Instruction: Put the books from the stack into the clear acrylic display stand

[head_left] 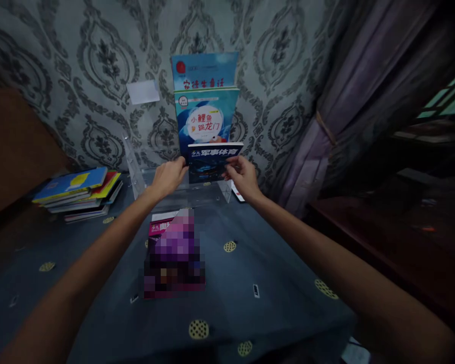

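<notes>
A dark blue magazine (208, 164) with white lettering is upright at the centre, held between my two hands. My left hand (169, 176) is closed at its left edge; the fingertips are partly hidden. My right hand (243, 176) pinches its right edge, with thumb and fingers bent onto the cover. Directly behind it rises a light blue children's book (207, 119) with a round white title patch. A taller blue book (205, 68) with red lettering stands behind that one. A clear acrylic stand (134, 169) is around and below the books.
On the cloth-covered table (273, 258) lies a magazine (174, 263) with a blurred-out purple cover. A pile of books (79, 189) is at the left. A white card (143, 92) is against the patterned wall, and a tied purple curtain (311, 156) hangs at the right.
</notes>
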`<state>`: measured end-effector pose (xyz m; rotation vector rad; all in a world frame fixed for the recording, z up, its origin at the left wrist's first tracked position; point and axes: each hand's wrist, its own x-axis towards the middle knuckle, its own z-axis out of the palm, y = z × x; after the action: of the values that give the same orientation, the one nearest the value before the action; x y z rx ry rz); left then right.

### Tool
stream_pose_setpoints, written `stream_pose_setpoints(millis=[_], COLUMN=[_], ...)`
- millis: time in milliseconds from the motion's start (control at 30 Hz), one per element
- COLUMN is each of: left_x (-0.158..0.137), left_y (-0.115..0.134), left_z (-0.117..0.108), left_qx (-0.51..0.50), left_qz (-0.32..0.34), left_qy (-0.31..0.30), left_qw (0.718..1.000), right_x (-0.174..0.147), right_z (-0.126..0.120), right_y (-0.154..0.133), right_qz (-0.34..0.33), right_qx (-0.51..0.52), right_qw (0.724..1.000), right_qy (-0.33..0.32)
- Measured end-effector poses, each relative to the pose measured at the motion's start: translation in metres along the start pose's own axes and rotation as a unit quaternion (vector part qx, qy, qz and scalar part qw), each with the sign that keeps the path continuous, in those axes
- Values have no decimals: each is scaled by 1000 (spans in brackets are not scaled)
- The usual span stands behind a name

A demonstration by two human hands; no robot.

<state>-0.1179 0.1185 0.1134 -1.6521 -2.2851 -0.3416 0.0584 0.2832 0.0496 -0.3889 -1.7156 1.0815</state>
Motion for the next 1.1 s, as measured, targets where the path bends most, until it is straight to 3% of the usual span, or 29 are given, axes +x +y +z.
stream_pose_setpoints(millis=[167,233,333,467,533,633,900,1100], left_x=[-43,-66,-99,-120,-120,-116,-109,-105], left_y=[-29,-42,-61,-79,-83,-85,-90,-106], left_z=[18,31,50,69,75,81,96,100], left_qx=[-38,-39,-33,-21,-20,-26,-121,-270], left_qz=[78,79,16,-60,-85,-111,-162,-208], left_qy=[47,-1,-94,-131,-137,-143,-137,-131], left_qw=[995,996,995,989,987,983,970,931], right_x=[-27,-41,-66,-104,-122,-143,-162,-165], right_z=[16,26,48,82,95,104,94,90], right_y=[-6,-6,-4,-4,-4,-4,-11,-15], right_qz=[19,29,30,11,20,7,-21,-25], right_qx=[29,22,-40,-207,-282,-338,-321,-302], right_qw=[999,997,986,926,891,871,874,876], right_qy=[-34,-66,-161,-316,-355,-356,-364,-375])
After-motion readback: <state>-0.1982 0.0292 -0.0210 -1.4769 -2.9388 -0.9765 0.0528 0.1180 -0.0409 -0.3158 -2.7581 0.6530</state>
